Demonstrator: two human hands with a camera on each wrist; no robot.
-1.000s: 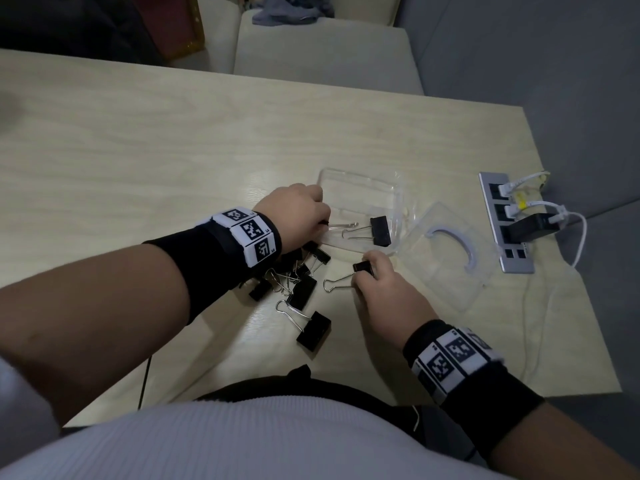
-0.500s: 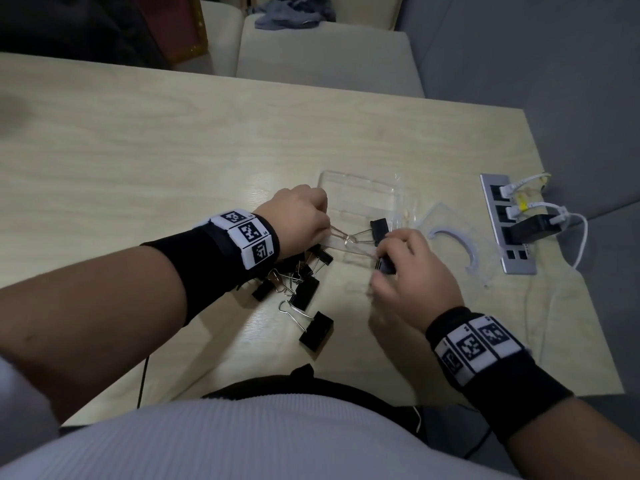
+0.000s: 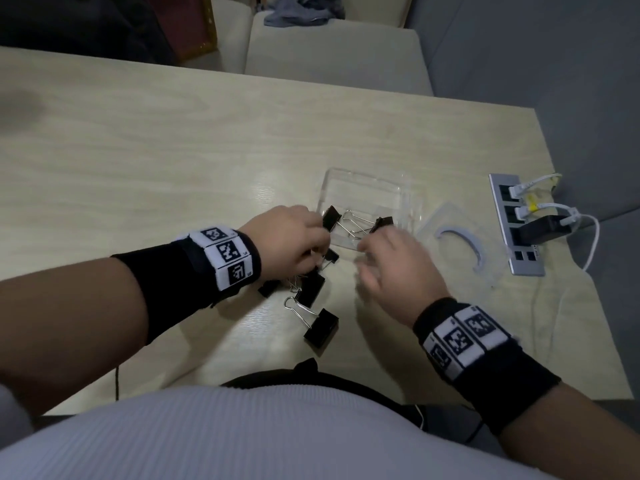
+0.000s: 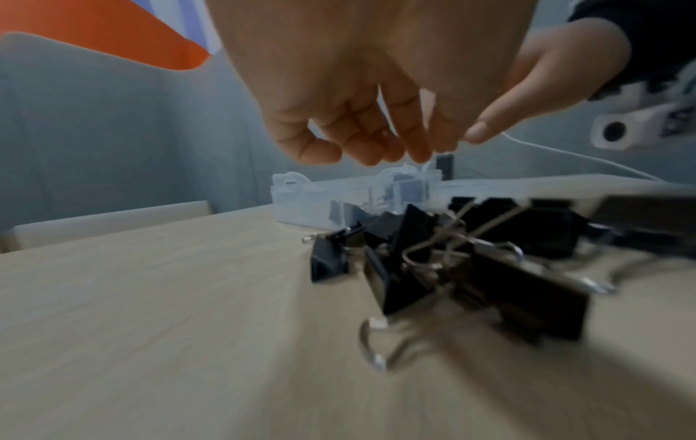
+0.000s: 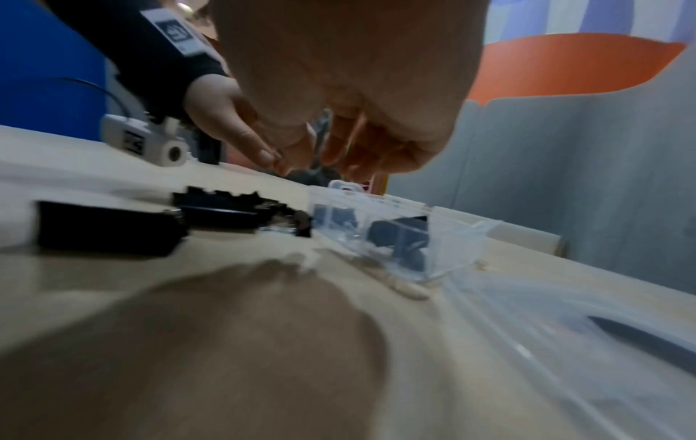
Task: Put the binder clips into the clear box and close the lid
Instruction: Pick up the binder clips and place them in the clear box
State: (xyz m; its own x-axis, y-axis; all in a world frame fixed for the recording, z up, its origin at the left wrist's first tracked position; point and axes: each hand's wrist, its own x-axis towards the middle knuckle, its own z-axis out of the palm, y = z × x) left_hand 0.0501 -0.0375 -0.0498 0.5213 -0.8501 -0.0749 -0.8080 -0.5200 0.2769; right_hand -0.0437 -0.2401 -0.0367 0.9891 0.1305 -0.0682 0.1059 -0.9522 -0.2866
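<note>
In the clear box, lid lying open beside it, two binder clips are visible. A loose pile waits on the table. Left hand and right hand hover, fingers loosely curled, empty. Most remains.

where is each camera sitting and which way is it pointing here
Head: worn on the head, looking forward and down at the table, the clear box, both forearms, wristbands and torso.
Left wrist: low over the table, looking along the left hand to the binder clips and box; the right hand shows too.
Right wrist: low under the right hand, facing the box and open lid; the left hand shows.
Shared: all three views show the box and clips.
</note>
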